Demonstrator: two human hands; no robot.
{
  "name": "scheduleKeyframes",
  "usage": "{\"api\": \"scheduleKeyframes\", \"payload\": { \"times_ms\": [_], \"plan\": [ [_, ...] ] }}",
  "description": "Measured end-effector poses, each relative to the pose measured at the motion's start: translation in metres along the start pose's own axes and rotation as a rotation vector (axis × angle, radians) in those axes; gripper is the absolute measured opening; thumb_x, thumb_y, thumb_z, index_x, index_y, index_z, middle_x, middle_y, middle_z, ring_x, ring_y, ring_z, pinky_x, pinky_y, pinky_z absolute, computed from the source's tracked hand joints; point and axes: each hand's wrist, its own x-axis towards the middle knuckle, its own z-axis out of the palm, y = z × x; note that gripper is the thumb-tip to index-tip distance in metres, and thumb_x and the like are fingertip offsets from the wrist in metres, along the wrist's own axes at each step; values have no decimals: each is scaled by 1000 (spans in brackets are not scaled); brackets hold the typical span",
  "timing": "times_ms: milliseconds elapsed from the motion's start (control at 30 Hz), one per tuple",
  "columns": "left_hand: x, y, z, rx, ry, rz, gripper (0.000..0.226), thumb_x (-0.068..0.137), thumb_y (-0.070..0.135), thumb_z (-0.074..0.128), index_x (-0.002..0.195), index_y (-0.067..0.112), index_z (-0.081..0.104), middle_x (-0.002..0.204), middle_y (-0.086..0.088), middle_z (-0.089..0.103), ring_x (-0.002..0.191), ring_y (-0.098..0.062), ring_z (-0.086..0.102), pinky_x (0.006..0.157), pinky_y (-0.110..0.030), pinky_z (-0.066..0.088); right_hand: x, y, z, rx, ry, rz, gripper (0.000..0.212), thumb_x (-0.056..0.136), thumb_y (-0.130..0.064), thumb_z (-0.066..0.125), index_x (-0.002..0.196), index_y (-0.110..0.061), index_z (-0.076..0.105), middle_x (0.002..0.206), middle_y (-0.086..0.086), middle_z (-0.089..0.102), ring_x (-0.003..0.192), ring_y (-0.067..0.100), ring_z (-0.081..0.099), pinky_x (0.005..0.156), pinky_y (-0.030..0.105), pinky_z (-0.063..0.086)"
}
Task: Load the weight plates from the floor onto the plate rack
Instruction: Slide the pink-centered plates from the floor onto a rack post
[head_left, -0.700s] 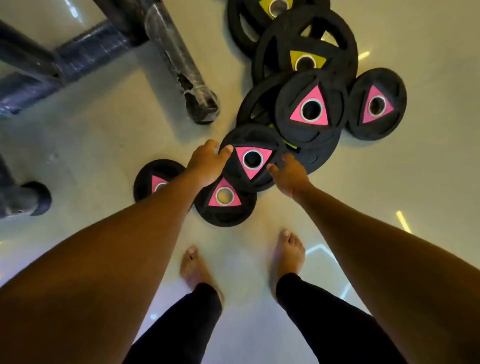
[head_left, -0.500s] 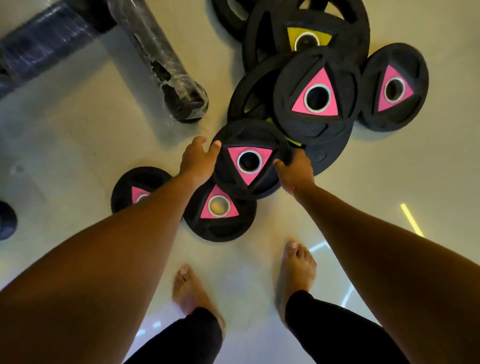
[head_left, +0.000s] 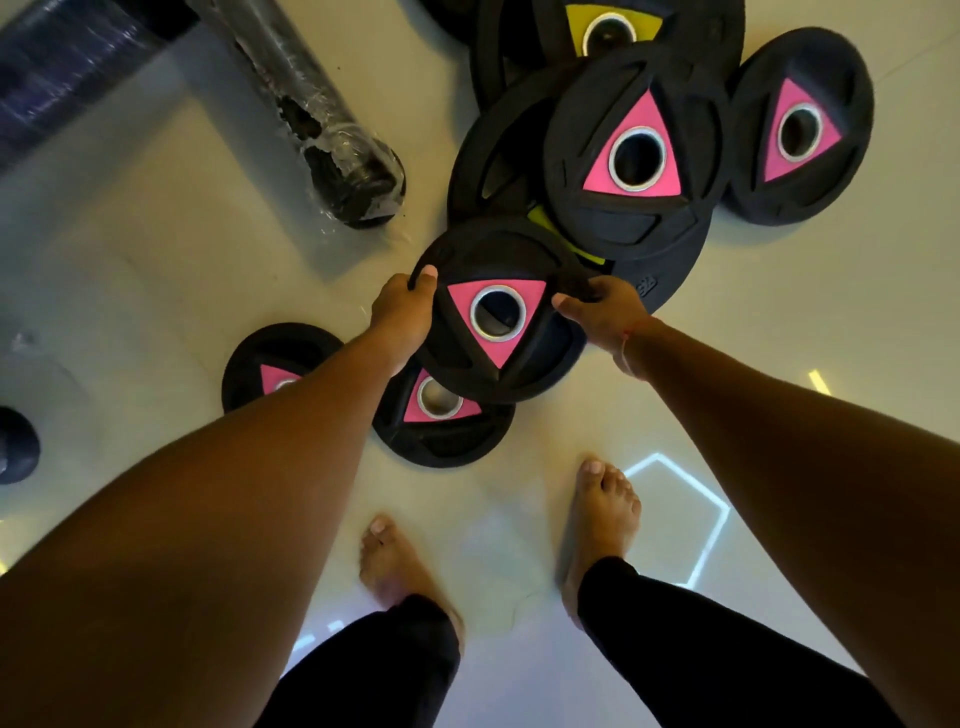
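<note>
A black weight plate with a pink triangle (head_left: 498, 358) is held between both hands above the floor. My left hand (head_left: 402, 317) grips its left rim and my right hand (head_left: 602, 309) grips its right rim. Beneath it lies another pink-triangle plate (head_left: 441, 436), and one more (head_left: 270, 358) lies to the left, partly hidden by my left forearm. Beyond them is a pile: a pink-triangle plate (head_left: 636, 156) on larger black plates (head_left: 670, 260), another pink one (head_left: 800, 130) at the right, and a yellow-marked plate (head_left: 608, 31) at the top.
A plastic-wrapped black rack leg (head_left: 322, 135) slants across the floor at the upper left, joined to a wrapped beam (head_left: 62, 73). A round black foot (head_left: 15, 447) sits at the left edge. My bare feet (head_left: 400, 561) stand on the pale floor behind the plates.
Both hands closed on the rim of the nearest pink-triangle plate and raised it off the plate beneath. The view moved closer to the pile.
</note>
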Motion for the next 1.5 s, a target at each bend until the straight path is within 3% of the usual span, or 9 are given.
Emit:
{"api": "scheduleKeyframes", "payload": {
  "times_ms": [233,400,733,867,1000,1200,1300,1400,1500],
  "plan": [
    [-109,27,-72,-149,-52,-24,51,99,51,47,134,15,56,127,-10,62,116,-31,60,102,-50,51,-105,-55,-29,-59,-16,-61,54,86,-29,80,131,-11,57,124,6,65,110,26,64,96,47,56],
    [-224,67,-143,-200,21,23,46,105,44,44,138,12,52,128,-11,61,117,-29,59,101,-44,52,-214,-137,-58,-167,-95,-201,43,86,-25,79,124,-11,63,114,10,70,104,29,67,93,51,57],
    [-453,71,-281,-320,284,109,47,105,44,47,138,12,52,133,-12,59,121,-29,58,96,-36,49,-440,-234,-59,-337,-235,-486,37,87,-21,78,116,-4,63,107,14,70,100,31,67,69,34,55],
    [-525,50,-342,-321,409,169,44,103,45,49,129,10,58,123,-11,62,115,-29,59,92,-37,48,-518,-261,-35,-325,-242,-610,43,83,-19,83,116,-4,61,106,13,67,96,29,66,82,45,59],
    [-583,41,-403,-378,544,264,43,103,46,50,126,10,60,120,-11,65,114,-27,61,96,-41,51,-586,-306,-6,-391,-268,-789,43,79,-29,86,108,-8,62,103,13,69,95,31,68,81,47,59],
    [-644,31,-489,-399,815,413,41,105,39,48,128,7,58,110,0,60,108,-20,59,78,-15,41,-690,-379,38,-404,-323,-1095,45,76,-33,85,111,-13,65,104,7,71,97,23,69,86,48,58],
    [-656,14,-519,-399,924,467,41,106,36,47,132,5,55,111,3,57,107,-15,56,70,0,36,-727,-394,59,-382,-351,-1204,40,79,-21,85,109,-10,63,103,9,70,96,24,68,85,44,58],
    [-660,-7,-548,-396,1002,516,41,107,35,47,133,4,53,109,3,57,103,-15,57,73,0,38,-759,-401,87,-391,-341,-1281,37,78,-18,86,106,-13,62,100,8,70,93,23,68,81,37,58],
    [-656,-25,-580,-408,1013,606,46,104,43,46,131,6,53,108,0,63,103,-20,63,84,-23,51,-775,-405,117,-375,-309,-1338,39,76,-20,87,105,-11,62,94,6,69,87,21,67,76,31,58]
  ]
}}
